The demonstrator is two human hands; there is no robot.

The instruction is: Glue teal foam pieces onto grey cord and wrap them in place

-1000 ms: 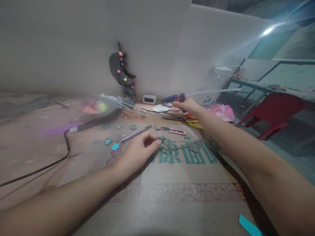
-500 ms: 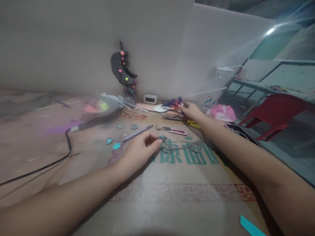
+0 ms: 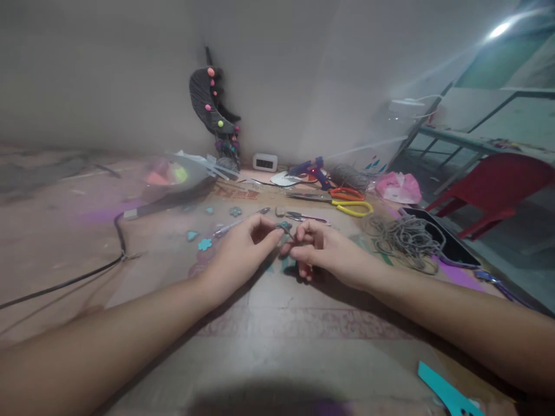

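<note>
My left hand is closed in a pinch on a small teal piece with grey cord at it. Close by on the right, my right hand has its thumb and forefinger together on the grey cord, its other fingers curled below. Behind the hands lie thread snips and a pen, partly hidden by my left hand. A blue hot glue gun rests further back, its red light on. Left of my left hand lie a teal flower and a small teal heart.
Orange-handled and yellow-handled scissors lie behind my right hand. A tangle of grey cord sits at the right, beside a dark tray. A black cable crosses the left side. A teal strip lies at the front right.
My right hand has come back from the glue gun to the cord beside my left hand. The left hand keeps its pinch. The view has shifted slightly, showing the scissors and cord tangle.
</note>
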